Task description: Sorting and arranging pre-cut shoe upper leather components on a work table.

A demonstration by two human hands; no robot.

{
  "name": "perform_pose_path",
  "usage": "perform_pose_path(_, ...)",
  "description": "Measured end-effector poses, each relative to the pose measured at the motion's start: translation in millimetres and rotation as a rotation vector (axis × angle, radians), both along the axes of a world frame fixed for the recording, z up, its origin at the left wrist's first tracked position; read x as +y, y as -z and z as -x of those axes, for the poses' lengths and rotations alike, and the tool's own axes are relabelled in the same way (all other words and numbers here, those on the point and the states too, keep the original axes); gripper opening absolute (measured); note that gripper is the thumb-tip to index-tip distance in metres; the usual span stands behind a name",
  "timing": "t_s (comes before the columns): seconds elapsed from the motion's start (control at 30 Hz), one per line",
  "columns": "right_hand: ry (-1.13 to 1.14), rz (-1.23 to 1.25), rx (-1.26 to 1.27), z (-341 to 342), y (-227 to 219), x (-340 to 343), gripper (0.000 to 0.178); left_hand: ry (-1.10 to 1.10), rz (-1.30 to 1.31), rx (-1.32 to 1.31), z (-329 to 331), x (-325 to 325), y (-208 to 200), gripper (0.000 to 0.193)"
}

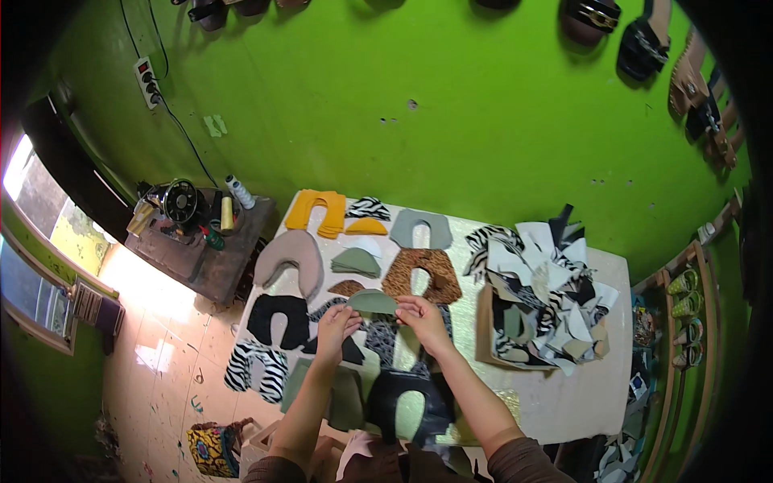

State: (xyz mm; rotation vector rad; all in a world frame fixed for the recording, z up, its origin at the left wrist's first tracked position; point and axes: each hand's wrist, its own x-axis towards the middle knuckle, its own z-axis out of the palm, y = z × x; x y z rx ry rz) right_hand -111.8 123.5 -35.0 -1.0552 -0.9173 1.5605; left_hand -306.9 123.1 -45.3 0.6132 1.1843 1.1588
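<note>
Above the white table (564,402), we held a grey-green cut piece (372,302) between both hands: our left hand (336,324) pinched its left edge, our right hand (420,315) its right. Brown patterned upper (421,275) lay just beyond; scrap pile (543,298) sat right.

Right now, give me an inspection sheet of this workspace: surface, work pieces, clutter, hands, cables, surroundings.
Surface: pale table, mostly covered with cut pieces.
Work pieces: small green piece held up between both hands; around it lie U-shaped cutouts, including a yellow one, a grey one, a brown patterned one and a black one.
Clutter: box of scraps at the right, heaped over its rim.
Hands: left hand and right hand each pinch one end of the green piece.
Cables: power strip on the wall, black cord running down.
Surroundings: green wall hung with sandals; sewing machine at left.
</note>
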Motion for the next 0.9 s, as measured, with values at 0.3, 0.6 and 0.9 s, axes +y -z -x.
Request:
perform_pose_path(0.3,0.229,-0.025,-0.163,71.2,37.5,70.2,0.015,0.197,-0.053,0.243,66.2,90.9,31.1,0.016)
perform_pose_path(0.6,0.314,-0.077,-0.63,74.3,49.1,109.9,0.016,0.343,-0.296,0.864,67.1,142.2,22.5,0.023)
perform_pose_path(0.9,0.291,-0.284,-0.824,53.0,25.8,63.2,0.016,0.215,-0.577,1.131,56.8,106.9,-3.0,0.017)
